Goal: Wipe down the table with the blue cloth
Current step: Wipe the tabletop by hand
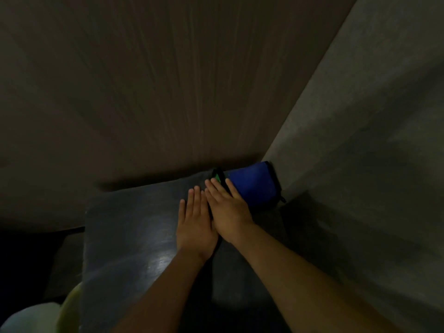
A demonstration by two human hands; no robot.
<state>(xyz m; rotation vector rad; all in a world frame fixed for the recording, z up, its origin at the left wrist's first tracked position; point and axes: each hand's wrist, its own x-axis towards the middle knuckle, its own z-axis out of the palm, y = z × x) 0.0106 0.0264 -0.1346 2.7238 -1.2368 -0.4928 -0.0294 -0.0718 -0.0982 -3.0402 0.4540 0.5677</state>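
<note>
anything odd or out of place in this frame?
Nothing spilled or damaged. The blue cloth sits at the table's far right corner, with both hands flat and a small black-and-green object, too dim to identify, beside it.

- The flat right hand (229, 207) is covering the near edge of the folded blue cloth (254, 183).
- The small black-and-green object (218, 177) is staying too dim to identify.

My left hand (195, 222) and right hand (228, 210) lie flat, side by side, on the table (125, 239). The cloth (254, 183) lies just beyond my right hand, touching its fingers, in the wall corner.
</note>
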